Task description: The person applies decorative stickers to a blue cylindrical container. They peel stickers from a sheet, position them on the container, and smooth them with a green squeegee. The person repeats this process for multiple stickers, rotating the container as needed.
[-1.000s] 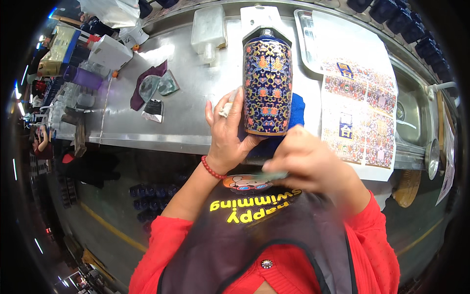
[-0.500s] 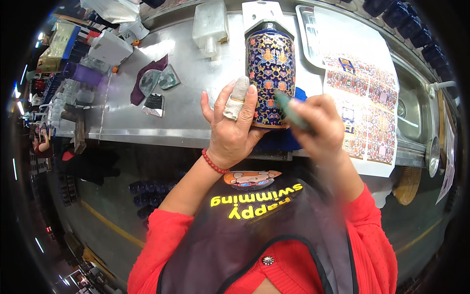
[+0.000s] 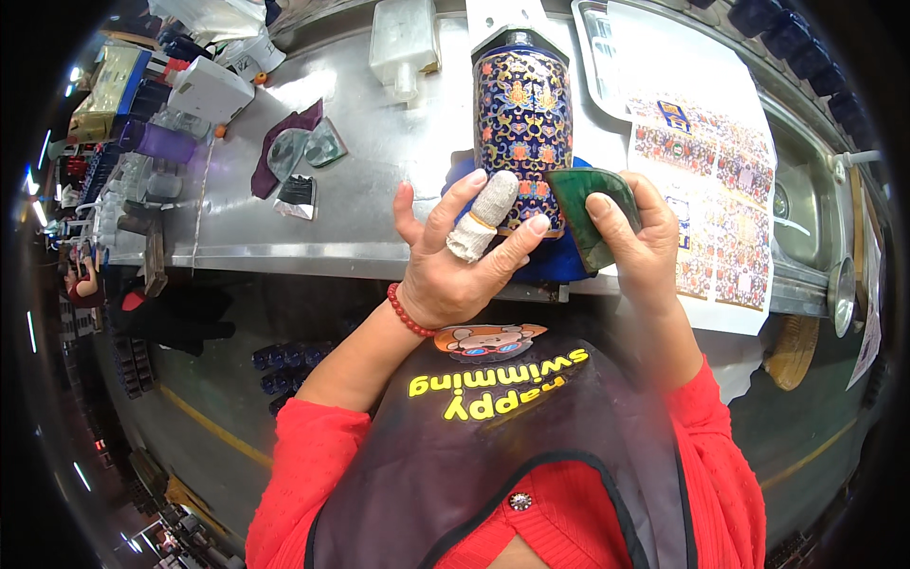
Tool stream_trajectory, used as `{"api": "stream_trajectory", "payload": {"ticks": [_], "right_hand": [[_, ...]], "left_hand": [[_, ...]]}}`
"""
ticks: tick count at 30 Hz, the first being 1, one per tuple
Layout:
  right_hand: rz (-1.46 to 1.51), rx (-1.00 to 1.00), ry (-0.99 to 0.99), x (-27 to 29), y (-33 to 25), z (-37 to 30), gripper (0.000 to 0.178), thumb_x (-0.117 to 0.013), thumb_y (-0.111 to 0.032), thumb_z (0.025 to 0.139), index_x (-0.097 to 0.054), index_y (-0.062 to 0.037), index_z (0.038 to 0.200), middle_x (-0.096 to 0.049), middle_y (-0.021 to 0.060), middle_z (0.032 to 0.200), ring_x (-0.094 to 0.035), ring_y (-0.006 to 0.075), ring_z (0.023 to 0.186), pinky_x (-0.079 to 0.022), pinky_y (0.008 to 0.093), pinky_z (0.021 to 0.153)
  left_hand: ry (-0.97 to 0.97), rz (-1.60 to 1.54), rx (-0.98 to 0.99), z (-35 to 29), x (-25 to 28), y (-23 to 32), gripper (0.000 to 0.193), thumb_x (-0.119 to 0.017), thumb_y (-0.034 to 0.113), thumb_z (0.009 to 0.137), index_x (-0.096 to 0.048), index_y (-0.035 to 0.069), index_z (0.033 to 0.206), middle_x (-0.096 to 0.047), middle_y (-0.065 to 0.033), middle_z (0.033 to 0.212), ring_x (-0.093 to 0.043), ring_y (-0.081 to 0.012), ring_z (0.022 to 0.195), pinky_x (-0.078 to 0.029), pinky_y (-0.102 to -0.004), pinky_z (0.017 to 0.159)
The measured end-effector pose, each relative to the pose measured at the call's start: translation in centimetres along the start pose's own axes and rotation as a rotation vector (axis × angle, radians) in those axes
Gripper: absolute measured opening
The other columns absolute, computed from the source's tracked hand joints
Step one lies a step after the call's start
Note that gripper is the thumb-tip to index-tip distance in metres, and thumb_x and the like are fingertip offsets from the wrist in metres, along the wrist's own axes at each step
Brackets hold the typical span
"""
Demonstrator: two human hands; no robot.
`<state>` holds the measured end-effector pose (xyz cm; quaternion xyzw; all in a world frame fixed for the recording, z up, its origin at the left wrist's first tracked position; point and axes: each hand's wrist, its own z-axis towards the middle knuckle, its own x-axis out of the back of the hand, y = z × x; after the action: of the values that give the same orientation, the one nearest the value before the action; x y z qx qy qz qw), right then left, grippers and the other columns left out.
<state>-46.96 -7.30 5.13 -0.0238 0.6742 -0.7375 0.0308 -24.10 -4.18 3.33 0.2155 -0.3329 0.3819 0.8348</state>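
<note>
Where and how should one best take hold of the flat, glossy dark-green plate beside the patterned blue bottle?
Probably by the right part of the plate, coming from the right, thumb on the facing side, fingers behind. It looks flat, so a pinch suits it; the right hand grips there, leaving the long left edge beside the bottle free.

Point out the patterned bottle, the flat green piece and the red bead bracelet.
Patterned bottle (image 3: 522, 133): head view, its decorated side.
Flat green piece (image 3: 575, 194): head view, its broad face.
Red bead bracelet (image 3: 400, 314): head view, its beads.
</note>
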Motion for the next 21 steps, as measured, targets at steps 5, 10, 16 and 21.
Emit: {"api": "stream_trajectory", "payload": {"ticks": [5,10,16,21], "right_hand": [[-0.324,0.301,-0.053,0.9,-2.1,-0.3,0.015,-0.073,-0.006,0.090,-0.069,0.0006,0.104,-0.065,0.0069,0.084,-0.060,0.0140,0.073,-0.047,0.0275,0.065],[-0.475,0.404,-0.089,1.3,-3.6,-0.6,0.021,-0.073,-0.002,0.086,-0.069,0.0009,0.106,-0.061,0.0098,0.081,-0.058,0.0205,0.069,-0.046,0.0305,0.063],[-0.452,0.342,-0.040,1.2,-3.7,-0.8,0.017,-0.073,-0.003,0.088,-0.069,0.0004,0.104,-0.059,0.0081,0.080,-0.056,0.0178,0.068,-0.045,0.0306,0.063],[-0.447,0.329,-0.067,1.5,-3.3,-1.0,0.019,-0.072,-0.007,0.092,-0.065,0.0019,0.108,-0.058,0.0049,0.084,-0.053,0.0123,0.074,-0.042,0.0252,0.066]], "left_hand": [[0.009,-0.076,0.121,-0.7,0.8,0.3,0.025,-0.070,0.024,0.091,-0.075,0.027,0.116,-0.068,-0.0080,0.122,-0.055,-0.0262,0.126,-0.007,-0.0609,0.122],[0.041,-0.029,0.057,-0.5,0.5,0.1,0.024,-0.073,0.022,0.087,-0.075,0.028,0.111,-0.070,-0.0072,0.118,-0.055,-0.0245,0.124,-0.008,-0.0612,0.121],[0.042,0.043,-0.005,0.4,0.6,0.0,0.027,-0.077,0.021,0.082,-0.074,0.031,0.107,-0.072,-0.0046,0.112,-0.056,-0.0227,0.122,-0.009,-0.0611,0.121],[0.054,0.019,0.007,0.6,0.8,0.1,0.026,-0.078,0.022,0.083,-0.073,0.031,0.107,-0.073,-0.0042,0.108,-0.055,-0.0233,0.122,-0.009,-0.0614,0.120]]}}
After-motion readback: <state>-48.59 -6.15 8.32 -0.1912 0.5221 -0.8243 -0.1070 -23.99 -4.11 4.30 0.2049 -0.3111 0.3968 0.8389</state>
